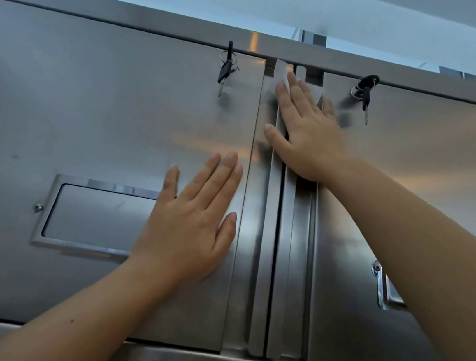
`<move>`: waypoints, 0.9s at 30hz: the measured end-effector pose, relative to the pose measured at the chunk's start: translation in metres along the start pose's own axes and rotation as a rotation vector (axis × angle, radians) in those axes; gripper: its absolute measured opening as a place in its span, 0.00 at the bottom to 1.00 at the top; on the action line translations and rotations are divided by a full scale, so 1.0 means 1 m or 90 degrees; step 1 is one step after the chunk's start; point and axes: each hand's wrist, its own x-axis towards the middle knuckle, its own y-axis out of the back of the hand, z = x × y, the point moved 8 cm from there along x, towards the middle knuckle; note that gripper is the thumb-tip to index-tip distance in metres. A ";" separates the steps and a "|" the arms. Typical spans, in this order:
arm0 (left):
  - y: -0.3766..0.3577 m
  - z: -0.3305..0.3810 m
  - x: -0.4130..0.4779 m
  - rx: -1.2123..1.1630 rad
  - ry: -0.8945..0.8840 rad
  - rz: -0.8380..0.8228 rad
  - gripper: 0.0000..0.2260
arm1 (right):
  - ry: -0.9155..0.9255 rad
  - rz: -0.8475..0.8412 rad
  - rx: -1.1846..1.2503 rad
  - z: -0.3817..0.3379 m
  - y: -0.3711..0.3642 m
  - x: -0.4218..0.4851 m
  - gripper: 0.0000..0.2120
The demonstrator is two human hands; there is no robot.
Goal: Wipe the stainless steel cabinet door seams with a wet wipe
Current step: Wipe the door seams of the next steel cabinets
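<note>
At the top of the centre seam [271, 277], where the two doors meet under the cabinet's upper rail, the wet wipe [282, 72] shows as a white patch, mostly hidden beneath the right hand [305, 128]. That hand's fingers [285, 95] lie straight and flat, pressing the wipe against the steel rather than gripping it. The step in hand looks like a stroke along this vertical seam. To do it well, I judge the fingertips should push the wipe into the dark groove between the raised edge strips. They should then draw down in one steady pass to the bottom, with even pressure so the wipe does not slip from under flat fingers. The left hand [190, 225], fingers likewise straight and holding nothing, rests on the left door [89, 98] and can steady it against the push. Keys [225, 68] hang from the lock just left of the wipe and are best avoided.
</note>
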 end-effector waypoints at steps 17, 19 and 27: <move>0.001 0.001 -0.001 0.020 -0.014 0.019 0.26 | -0.009 -0.022 -0.016 0.015 0.011 0.035 0.32; 0.002 0.001 -0.001 0.025 -0.018 0.029 0.25 | -0.014 -0.017 -0.007 0.013 0.010 0.036 0.32; 0.004 0.003 -0.001 0.022 -0.015 0.033 0.25 | 0.057 0.040 0.016 -0.007 -0.007 -0.037 0.32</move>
